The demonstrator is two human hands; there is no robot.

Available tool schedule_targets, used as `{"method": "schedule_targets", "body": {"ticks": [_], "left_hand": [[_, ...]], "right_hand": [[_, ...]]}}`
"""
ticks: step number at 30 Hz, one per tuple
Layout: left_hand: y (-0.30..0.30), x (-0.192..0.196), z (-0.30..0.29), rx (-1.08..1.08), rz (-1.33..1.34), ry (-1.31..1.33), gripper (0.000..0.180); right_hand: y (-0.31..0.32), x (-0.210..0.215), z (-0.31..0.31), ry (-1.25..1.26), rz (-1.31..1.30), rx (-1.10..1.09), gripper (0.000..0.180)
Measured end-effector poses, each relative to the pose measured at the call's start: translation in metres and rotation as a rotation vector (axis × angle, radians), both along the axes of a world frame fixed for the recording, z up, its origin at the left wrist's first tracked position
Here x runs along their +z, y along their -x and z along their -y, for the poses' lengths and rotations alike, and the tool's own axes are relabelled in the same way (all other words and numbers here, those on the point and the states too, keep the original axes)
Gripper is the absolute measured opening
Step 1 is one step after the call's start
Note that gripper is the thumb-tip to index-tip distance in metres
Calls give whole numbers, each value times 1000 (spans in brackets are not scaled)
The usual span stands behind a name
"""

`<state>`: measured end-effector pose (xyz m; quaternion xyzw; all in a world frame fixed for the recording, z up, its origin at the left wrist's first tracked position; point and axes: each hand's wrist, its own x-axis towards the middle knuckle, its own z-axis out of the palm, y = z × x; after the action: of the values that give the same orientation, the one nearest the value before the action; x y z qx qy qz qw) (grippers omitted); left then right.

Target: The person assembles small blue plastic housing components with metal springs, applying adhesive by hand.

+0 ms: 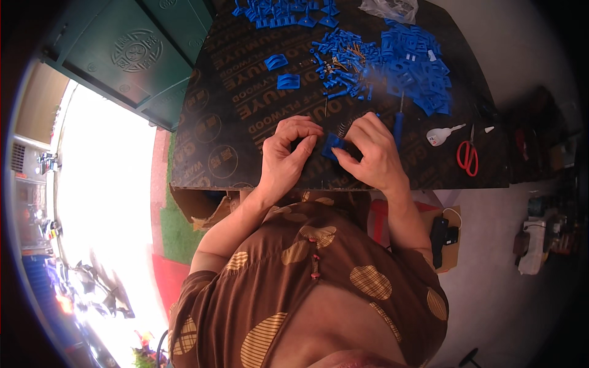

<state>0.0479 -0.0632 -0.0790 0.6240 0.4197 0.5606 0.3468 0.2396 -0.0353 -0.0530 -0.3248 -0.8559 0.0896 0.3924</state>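
Observation:
Near the front edge of the dark plywood table [245,165], my right hand [373,153] pinches a small blue plastic piece [331,148] between thumb and fingers. A coiled metal spring [342,130] shows just above that piece, beside the fingertips. My left hand [285,153] is close by on the left, fingers curled and thumb drawn in toward them. Whatever those fingers hold, if anything, is too small or hidden to make out. To the right of my right hand lies a screwdriver with a blue handle [398,127], partly covered by the hand.
Beyond my hands lie a heap of small blue parts [346,61] and a pile of flat blue pieces [417,64]. Two curved blue pieces [288,81] sit apart. On the right are a white squeeze bottle [438,135] and red-handled scissors [467,157]. A clear bag [392,9] lies far back.

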Motion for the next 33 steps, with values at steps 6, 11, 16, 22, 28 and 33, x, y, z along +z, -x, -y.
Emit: {"method": "schedule_targets", "body": {"ticks": [6, 11, 16, 22, 28, 33], "left_hand": [[0, 1, -1, -2, -9, 12, 9], [1, 0, -1, 2, 2, 16, 9], [2, 0, -1, -10, -7, 22, 10], [2, 1, 0, -27, -26, 38, 11], [2, 1, 0, -29, -31, 51, 11], [1, 4, 0, -28, -36, 61, 12]], "right_hand": [[-4, 1, 8, 62, 57, -56, 27], [0, -2, 8, 98, 86, -128, 26], [2, -7, 8, 141, 35, -99, 22], [5, -11, 7, 190, -25, -88, 18], [8, -14, 5, 164, -80, -87, 14], [8, -13, 3, 174, -89, -94, 13]]}}
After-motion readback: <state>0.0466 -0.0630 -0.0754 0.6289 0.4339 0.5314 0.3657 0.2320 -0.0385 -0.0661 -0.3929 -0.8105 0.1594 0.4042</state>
